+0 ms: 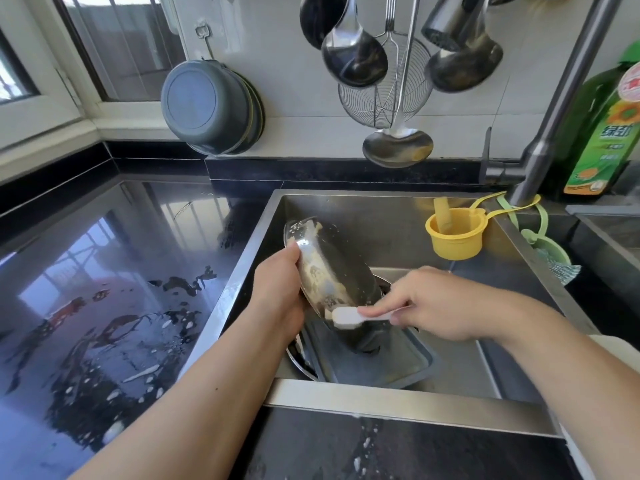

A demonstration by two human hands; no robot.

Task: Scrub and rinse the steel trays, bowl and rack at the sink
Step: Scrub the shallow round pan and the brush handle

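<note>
A steel bowl (329,268) stands tilted on its edge in the steel sink (391,209), its inside smeared with pale residue. My left hand (277,285) grips the bowl's left rim. My right hand (433,306) holds a white brush (346,317) by its handle, the brush head against the bowl's lower inside. Under the bowl lies a steel tray (408,362) on the sink floor, and another steel rim (299,362) shows at its left edge. No rack is visible to me.
A yellow cup-shaped holder (453,237) and a green one (550,251) hang inside the sink from the tap (561,109). A green detergent bottle (602,129) stands at the right. Ladles (353,53), a wire skimmer and grey basins (211,109) hang on the wall. The black counter (104,289) on the left is wet.
</note>
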